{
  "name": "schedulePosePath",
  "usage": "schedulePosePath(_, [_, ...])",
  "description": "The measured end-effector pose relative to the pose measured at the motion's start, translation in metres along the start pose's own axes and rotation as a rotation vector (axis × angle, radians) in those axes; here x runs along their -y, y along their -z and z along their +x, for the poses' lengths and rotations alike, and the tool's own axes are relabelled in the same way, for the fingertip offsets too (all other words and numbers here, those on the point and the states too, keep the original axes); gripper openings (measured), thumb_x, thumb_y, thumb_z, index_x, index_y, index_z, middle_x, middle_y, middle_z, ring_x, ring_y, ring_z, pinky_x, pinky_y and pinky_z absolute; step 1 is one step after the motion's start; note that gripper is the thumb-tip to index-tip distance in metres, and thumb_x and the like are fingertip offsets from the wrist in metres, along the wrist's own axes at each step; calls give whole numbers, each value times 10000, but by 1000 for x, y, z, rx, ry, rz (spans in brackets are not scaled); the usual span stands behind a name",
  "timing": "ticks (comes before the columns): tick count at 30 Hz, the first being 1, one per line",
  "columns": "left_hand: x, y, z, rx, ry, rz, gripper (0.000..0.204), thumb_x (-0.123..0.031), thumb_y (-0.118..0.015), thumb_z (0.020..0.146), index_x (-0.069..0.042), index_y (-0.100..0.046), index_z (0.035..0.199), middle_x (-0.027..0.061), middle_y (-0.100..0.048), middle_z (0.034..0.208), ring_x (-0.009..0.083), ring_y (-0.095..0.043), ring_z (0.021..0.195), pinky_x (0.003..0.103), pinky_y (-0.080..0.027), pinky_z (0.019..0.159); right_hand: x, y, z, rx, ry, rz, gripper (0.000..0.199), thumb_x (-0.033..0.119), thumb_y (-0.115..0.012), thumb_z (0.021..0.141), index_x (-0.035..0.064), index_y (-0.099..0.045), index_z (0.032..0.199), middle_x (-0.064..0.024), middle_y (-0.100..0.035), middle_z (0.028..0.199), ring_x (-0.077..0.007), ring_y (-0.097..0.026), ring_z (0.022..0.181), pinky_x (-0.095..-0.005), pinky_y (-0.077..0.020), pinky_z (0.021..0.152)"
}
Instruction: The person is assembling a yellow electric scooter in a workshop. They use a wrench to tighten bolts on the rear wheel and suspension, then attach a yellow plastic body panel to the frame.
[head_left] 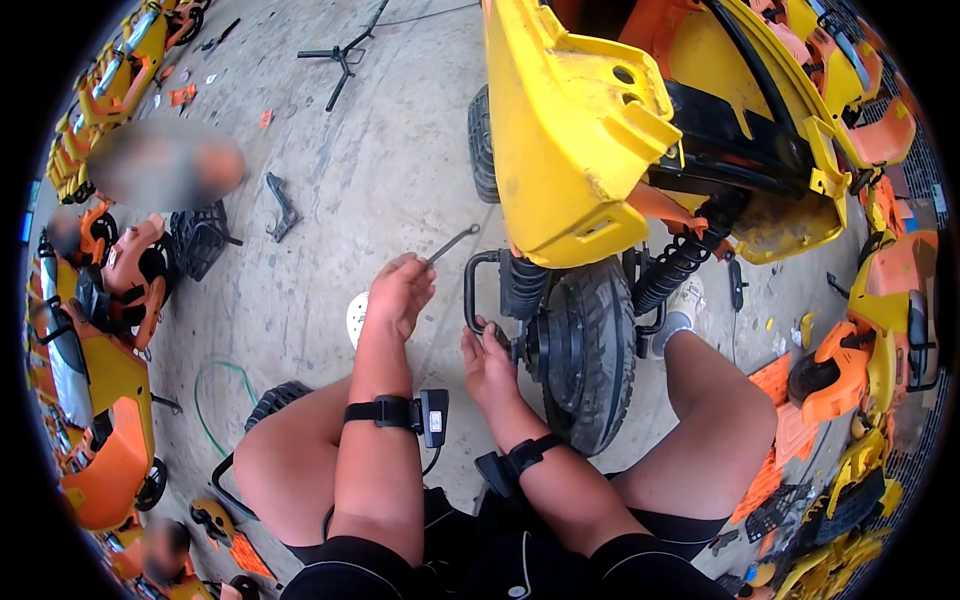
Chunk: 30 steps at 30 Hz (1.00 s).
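Left hand (pixel 400 292) closed on thin grey metal wrench (pixel 452 243); right hand (pixel 488 365) fingers seemingly pinching the axle nut beside black rubber rear wheel (pixel 590 345).

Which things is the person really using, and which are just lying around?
In use:
left hand holding a wrench
right hand at the axle of the black wheel
yellow scooter body

Lying about:
green hose
black stand
bent black bracket
orange scooter shells
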<state>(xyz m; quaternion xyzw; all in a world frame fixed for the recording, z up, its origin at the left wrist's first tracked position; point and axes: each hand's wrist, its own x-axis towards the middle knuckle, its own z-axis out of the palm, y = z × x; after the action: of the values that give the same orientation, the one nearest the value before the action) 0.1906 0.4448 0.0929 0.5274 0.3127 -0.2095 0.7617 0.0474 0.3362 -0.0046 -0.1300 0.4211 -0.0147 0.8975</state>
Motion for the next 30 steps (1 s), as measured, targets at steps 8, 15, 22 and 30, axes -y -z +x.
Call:
schedulePosePath(8, [17,-3,-2,428,155,115,274,-125,-620,916,-22,-586,1168,51,-625,934,183,-638,900,337,-542,801,1,2,0,7,-13,6,222,219,-606,981,127,-548,1176,-35,-611,1232,-207,-601,1078,-329,-498,924])
schedulePosePath(15, [44,-21,0,77,-227,811,266,-256,-588,964,-16,-565,1075,135,-655,906,232,-641,851,366,-501,744,1,0,0,-13,8,-38,195,219,-596,987,127,-544,1152,-40,-608,1236,-224,-588,1117,-351,-466,958])
schedulePosePath(22, [47,-16,6,111,-371,1083,377,-328,-511,986,38,-591,1033,285,-643,913,414,-624,914,443,-480,803,2,-3,-1,-12,3,-22,189,216,-594,988,124,-537,1144,-44,-611,1233,-228,-589,1116,-356,-467,959])
schedulePosePath(30, [28,-35,7,258,-347,1312,294,-112,-465,848,114,-622,950,349,-639,935,466,-638,929,481,-505,841,0,8,7,32,4,-25,195,215,-599,985,122,-529,1141,-40,-612,1225,-200,-603,1087,-335,-498,926])
